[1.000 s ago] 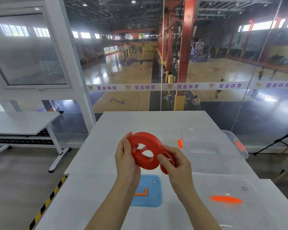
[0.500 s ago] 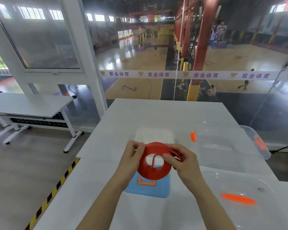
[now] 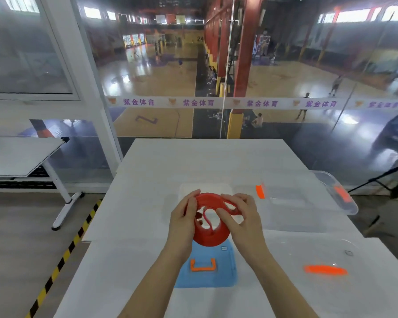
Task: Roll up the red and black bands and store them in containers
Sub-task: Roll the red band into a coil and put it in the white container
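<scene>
A red band [image 3: 210,237], loosely coiled into a ring, hangs between both hands above the white table [image 3: 207,161]. My left hand [image 3: 184,219] grips its left side with curled fingers. My right hand [image 3: 241,216] pinches the band's loose upper strand at the right. Right behind the hands sits a small clear container [image 3: 205,188] on the table. A larger clear container with orange latches [image 3: 308,198] stands to the right. No black band is in view.
A blue lid with an orange clip [image 3: 207,267] lies on the table under the hands. A clear lid with an orange handle [image 3: 324,269] lies at the near right. Behind the table runs a glass wall, with another table [image 3: 21,157] at the left.
The band has gone from a flat two-loop shape to a rounder coil. Both hands with it moved forward over the small clear container, and the view tilted down.
</scene>
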